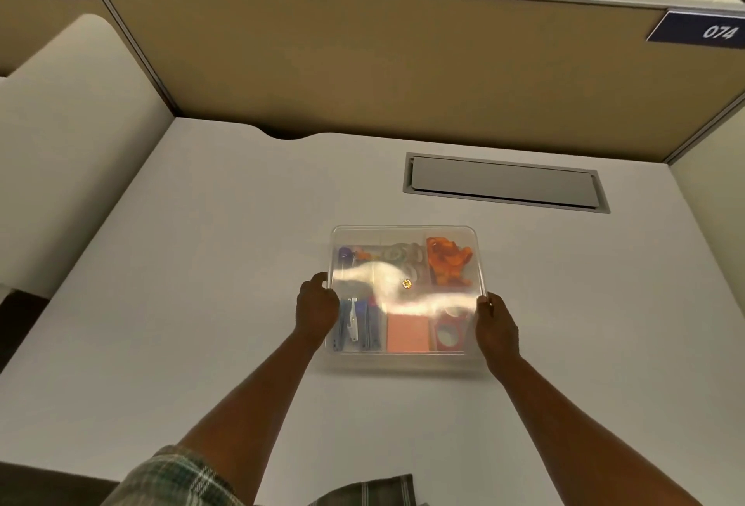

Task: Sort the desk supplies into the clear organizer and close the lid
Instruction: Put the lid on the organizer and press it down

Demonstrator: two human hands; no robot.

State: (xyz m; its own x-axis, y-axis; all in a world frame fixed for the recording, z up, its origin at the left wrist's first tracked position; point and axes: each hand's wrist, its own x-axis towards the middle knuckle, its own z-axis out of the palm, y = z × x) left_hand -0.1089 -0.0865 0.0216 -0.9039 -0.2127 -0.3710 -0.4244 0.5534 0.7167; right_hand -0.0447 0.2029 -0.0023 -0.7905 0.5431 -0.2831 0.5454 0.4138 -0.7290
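Note:
The clear organizer (pixel 403 356) sits in the middle of the white desk. Its clear lid (pixel 403 233) lies over it, tilted a little, with glare across the middle. My left hand (pixel 316 310) grips the lid's left edge and my right hand (pixel 494 324) grips its right edge. Through the lid I see orange clips (pixel 448 261) at the back right, tape rolls (pixel 403 255) at the back middle, a pink pad (pixel 407 334) at the front middle, blue staplers (pixel 356 324) at the front left and a red tape dispenser (pixel 447 334) at the front right.
A grey cable hatch (pixel 504 183) is set into the desk (pixel 201 263) behind the organizer. A tan partition (pixel 363 62) closes the back, with cream dividers at both sides. Signs read 073 and 074.

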